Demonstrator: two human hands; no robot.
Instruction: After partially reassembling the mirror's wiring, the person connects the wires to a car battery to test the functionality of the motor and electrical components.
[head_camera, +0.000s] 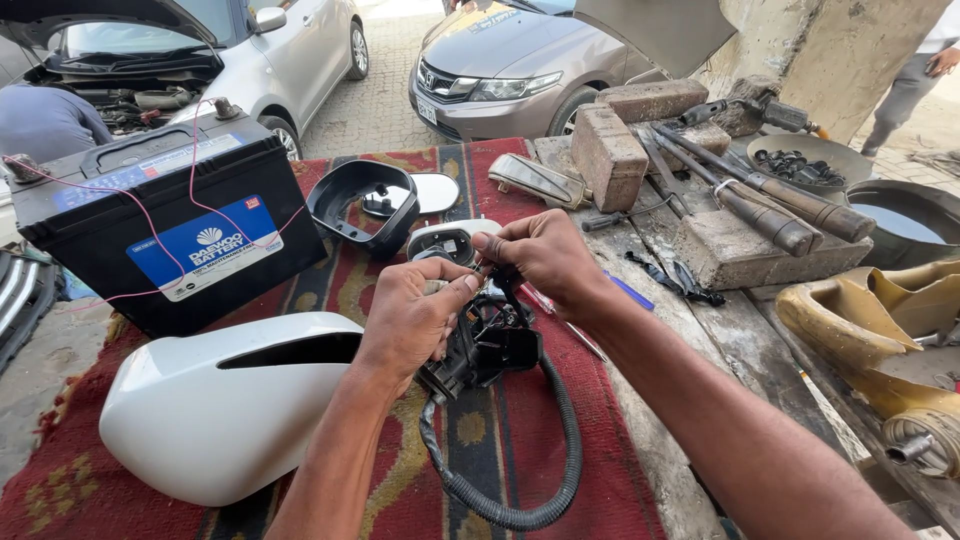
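Fingers of your left hand (415, 320) gripped the black mirror motor (485, 350) while your right hand (545, 255), at one o'clock, pinched its wire ends to steady them.

Two bare forearms, no sleeves, left hand (415, 320) and right hand (545, 258) without gloves, rings or watch

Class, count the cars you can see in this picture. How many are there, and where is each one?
2. A silver car with its bonnet raised stands at the upper left; a grey-brown car stands at the top centre, beyond the workbench. Others may be out of frame.
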